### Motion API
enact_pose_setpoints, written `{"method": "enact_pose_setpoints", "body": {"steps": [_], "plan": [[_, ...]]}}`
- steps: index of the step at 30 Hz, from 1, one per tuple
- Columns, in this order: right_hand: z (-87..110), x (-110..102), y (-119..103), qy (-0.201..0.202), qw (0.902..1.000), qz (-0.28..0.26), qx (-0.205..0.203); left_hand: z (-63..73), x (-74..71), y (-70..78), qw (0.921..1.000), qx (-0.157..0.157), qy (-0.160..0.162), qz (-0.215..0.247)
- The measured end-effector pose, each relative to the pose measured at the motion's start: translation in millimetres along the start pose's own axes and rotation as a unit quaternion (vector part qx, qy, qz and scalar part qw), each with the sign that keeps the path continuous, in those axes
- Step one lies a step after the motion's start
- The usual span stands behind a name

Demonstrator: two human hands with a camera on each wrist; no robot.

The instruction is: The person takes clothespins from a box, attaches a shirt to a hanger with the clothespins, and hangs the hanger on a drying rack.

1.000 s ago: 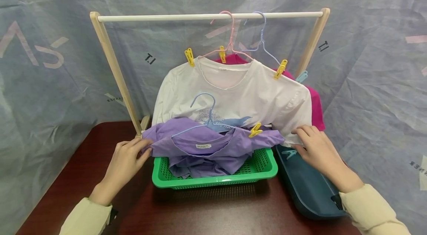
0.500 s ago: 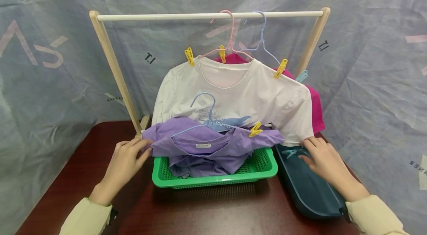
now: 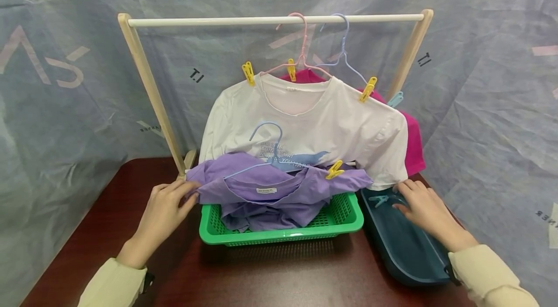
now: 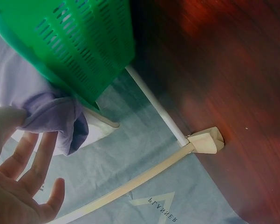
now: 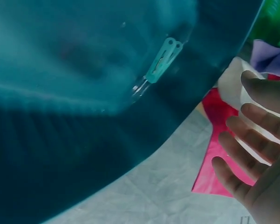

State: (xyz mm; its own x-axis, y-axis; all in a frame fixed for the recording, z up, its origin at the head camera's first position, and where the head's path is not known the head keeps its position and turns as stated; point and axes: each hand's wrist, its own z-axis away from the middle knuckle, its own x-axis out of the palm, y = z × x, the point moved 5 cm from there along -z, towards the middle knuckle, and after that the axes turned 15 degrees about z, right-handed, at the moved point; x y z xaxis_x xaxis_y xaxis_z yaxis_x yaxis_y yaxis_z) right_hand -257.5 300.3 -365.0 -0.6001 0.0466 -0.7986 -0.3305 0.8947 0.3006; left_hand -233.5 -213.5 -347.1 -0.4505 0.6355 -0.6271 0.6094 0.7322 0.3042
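Note:
A purple shirt [image 3: 301, 198] lies on the green basket [image 3: 281, 237], with a blue hanger [image 3: 275, 145] in its neck and a yellow clothespin [image 3: 335, 170] on its right shoulder. My left hand [image 3: 167, 210] pinches the end of its left sleeve [image 4: 56, 114] between thumb and fingers. Over the dark blue basin [image 3: 414, 253], my right hand [image 3: 429, 212] hovers with fingers spread and holds nothing. Near its fingertips hangs the white shirt's sleeve [image 3: 385, 166]. A light blue clothespin [image 5: 164, 60] lies in the basin, with a clear piece beside it that is hard to make out.
A wooden rack with a white bar [image 3: 196, 22] stands behind. On it hang a white shirt [image 3: 244, 113] on a pink hanger [image 3: 302, 45] and a magenta shirt [image 3: 414, 145] on a blue hanger, both with clothespins. Everything stands on a dark red table [image 3: 279, 278].
My right hand has moved right and down, away from the white sleeve and over the basin's far end. My left hand keeps its grip on the purple sleeve.

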Motion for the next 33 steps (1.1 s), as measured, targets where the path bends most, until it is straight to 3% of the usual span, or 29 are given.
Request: {"method": "enact_pose_setpoints", "body": {"steps": [8, 14, 33], "plan": [[-4.8, 17.7, 6.9, -0.098, 0.9951, -0.010, 0.010, 0.9, -0.1, -1.6, 1.0000, -0.001, 0.001, -0.001], [-6.3, 31.6, 7.8, -0.146, 0.9888, -0.023, 0.020, 1.3, 0.2, -1.4, 1.0000, 0.001, 0.000, 0.000], [-8.6, 67.2, 6.9, -0.182, 0.9805, -0.068, 0.031, 0.8, 0.0, -0.4, 1.0000, 0.004, 0.002, 0.001]]}}
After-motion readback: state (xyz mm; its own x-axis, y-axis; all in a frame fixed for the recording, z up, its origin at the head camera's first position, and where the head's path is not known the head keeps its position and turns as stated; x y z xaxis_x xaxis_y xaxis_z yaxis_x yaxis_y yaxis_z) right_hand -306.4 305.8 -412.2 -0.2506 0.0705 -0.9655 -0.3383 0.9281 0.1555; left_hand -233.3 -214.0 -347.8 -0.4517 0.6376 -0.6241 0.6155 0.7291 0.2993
